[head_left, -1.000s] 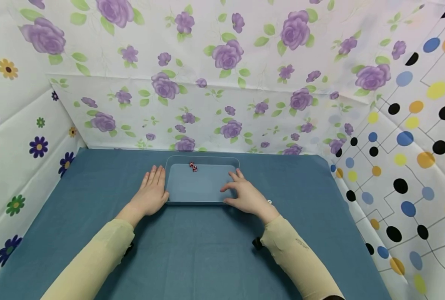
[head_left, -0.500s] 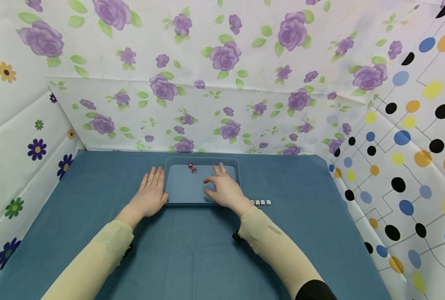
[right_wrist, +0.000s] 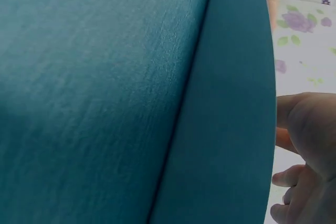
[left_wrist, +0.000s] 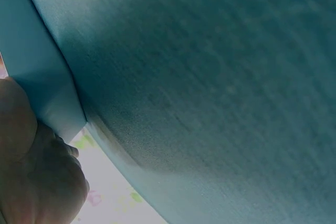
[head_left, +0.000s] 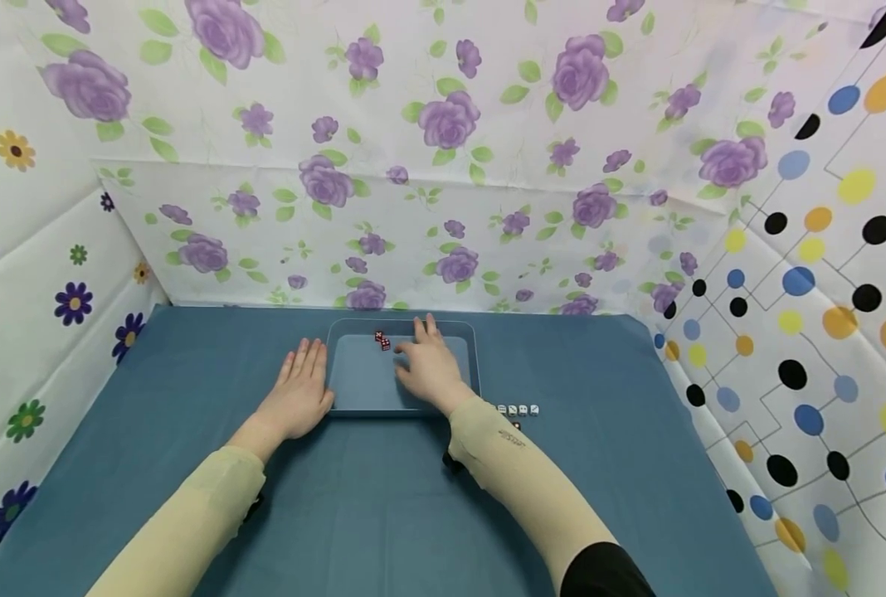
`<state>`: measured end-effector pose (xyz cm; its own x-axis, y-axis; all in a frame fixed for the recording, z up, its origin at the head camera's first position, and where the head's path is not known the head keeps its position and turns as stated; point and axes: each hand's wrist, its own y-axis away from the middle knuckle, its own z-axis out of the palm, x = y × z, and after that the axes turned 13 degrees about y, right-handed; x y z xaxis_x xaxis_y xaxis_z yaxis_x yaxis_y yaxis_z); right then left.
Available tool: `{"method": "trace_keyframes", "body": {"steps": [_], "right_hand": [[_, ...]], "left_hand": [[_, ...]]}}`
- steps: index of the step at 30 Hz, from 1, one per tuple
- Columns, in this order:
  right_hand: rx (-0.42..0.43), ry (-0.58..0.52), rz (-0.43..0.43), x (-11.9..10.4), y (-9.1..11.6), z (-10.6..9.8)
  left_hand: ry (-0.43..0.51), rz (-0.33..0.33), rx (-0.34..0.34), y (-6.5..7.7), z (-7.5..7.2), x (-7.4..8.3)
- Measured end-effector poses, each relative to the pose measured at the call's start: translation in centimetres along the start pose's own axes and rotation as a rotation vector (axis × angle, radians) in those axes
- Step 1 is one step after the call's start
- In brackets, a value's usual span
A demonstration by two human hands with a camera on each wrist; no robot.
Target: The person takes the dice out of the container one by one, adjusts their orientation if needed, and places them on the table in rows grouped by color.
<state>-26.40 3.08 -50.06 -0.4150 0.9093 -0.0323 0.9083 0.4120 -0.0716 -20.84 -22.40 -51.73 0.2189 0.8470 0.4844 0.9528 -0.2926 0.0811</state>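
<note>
A shallow blue-grey tray [head_left: 364, 390] lies on the blue cloth, with two red dice [head_left: 386, 344] close together near its far side. Along the tray's left rim rests my left hand [head_left: 297, 394], fingers straight and side by side; the left wrist view has it against the tray's wall [left_wrist: 39, 61]. Over the right half of the tray is my right hand [head_left: 431, 369], its fingers spread and slightly bent, just right of the red dice. Nothing shows in its grasp. In the right wrist view its thumb and fingers [right_wrist: 310, 129] appear beyond the tray's front wall [right_wrist: 220, 108].
Several white dice [head_left: 523, 410] stand in a row right of the tray, partly behind the right forearm. Another die [head_left: 516, 425], mostly hidden, sits just in front of them. Flower-printed sheeting [head_left: 458, 207] rises behind the table, and dotted sheeting [head_left: 794, 373] stands at the right.
My right hand has moved left across the tray toward the red dice, uncovering the row of white dice. The left hand and the red dice stay where they were.
</note>
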Motion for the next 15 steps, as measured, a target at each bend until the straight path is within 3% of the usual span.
{"method": "trace_keyframes", "body": {"steps": [7, 15], "right_hand": [[-0.015, 0.059, 0.007, -0.7, -1.3, 0.5], [-0.035, 0.156, 0.028, -1.2, -3.1, 0.1]], "left_hand": [[0.008, -0.002, 0.000, 0.4, 0.4, -0.3], [0.019, 0.000, -0.002, 0.1, -0.1, 0.2]]}}
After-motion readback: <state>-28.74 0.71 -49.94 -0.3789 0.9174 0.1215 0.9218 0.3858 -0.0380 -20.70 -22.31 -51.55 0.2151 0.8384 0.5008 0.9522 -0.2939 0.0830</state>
